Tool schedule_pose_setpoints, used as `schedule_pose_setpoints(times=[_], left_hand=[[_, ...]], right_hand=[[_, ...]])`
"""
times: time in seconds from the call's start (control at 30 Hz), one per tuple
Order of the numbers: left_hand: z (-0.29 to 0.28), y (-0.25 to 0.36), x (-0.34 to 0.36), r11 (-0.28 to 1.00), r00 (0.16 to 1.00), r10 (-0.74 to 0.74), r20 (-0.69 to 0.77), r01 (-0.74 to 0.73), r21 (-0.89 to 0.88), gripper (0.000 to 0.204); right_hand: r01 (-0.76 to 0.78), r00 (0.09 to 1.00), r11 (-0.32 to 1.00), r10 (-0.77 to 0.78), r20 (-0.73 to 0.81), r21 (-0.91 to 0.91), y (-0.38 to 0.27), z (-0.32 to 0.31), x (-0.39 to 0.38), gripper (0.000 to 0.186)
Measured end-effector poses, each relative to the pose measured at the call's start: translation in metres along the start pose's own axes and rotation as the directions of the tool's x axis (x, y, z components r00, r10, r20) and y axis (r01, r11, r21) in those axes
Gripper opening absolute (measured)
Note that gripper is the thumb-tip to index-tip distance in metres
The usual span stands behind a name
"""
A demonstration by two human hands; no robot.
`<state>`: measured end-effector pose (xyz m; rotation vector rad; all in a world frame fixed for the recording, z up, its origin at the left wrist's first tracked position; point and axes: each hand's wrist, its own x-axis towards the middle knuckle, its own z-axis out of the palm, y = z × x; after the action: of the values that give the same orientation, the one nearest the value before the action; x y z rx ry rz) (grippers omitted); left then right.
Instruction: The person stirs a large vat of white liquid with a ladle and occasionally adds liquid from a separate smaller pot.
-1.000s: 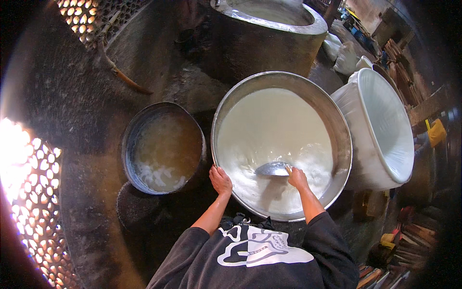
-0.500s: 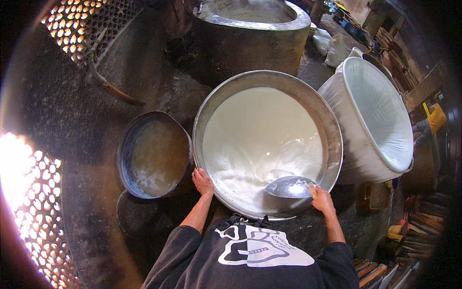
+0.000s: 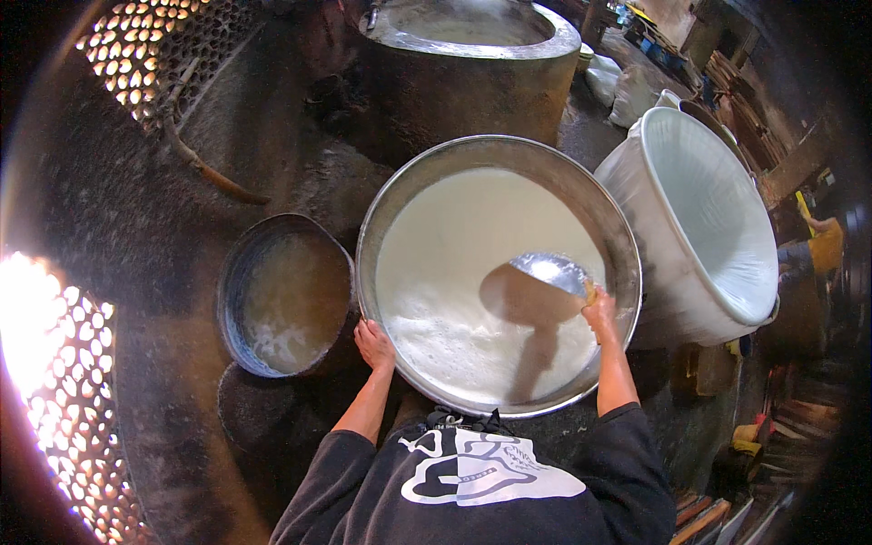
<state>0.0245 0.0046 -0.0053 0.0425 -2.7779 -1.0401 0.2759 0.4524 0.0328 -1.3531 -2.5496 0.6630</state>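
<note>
A large round metal tub [image 3: 385, 195] stands in front of me, holding milky white liquid [image 3: 463, 241] with foam along its near side. My left hand [image 3: 373, 346] is closed on the tub's near left rim. In my right hand [image 3: 600, 312] is the short handle of a shiny metal scoop [image 3: 550, 270]. The scoop is raised above the liquid, tilted, and casts a shadow on the surface. Whether any liquid is in the scoop cannot be made out. Left of the tub sits a smaller dark basin [image 3: 227, 313] of cloudy brownish liquid.
A white plastic-lined barrel [image 3: 649, 263] leans close on the right. Beyond the tub rises a round stone-like vat [image 3: 463, 86] with steaming liquid. A curved stick or hose [image 3: 213, 173] lies at the far left. Stacked wood [image 3: 808, 436] is at the right.
My right hand has lifted the scoop out of the near right part of the liquid, moving it up and away from me. My left hand stays on the rim.
</note>
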Motion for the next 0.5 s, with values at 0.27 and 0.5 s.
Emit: schedule_pose_setpoints(times=[0.27,0.5], left_hand=[[-0.004,0.005,-0.003,0.998,0.999,-0.024,0.043,0.026,-0.056,0.042],[-0.003,0.002,-0.003,0.996,1.0,-0.02,0.02,0.022,-0.086,0.039]], right_hand=[[0.0,0.977,0.994,-0.023,0.211,0.111,-0.005,0.094,-0.056,0.038],[-0.029,0.958,0.981,-0.028,0.286,0.193,-0.053,0.138,-0.121,0.038]])
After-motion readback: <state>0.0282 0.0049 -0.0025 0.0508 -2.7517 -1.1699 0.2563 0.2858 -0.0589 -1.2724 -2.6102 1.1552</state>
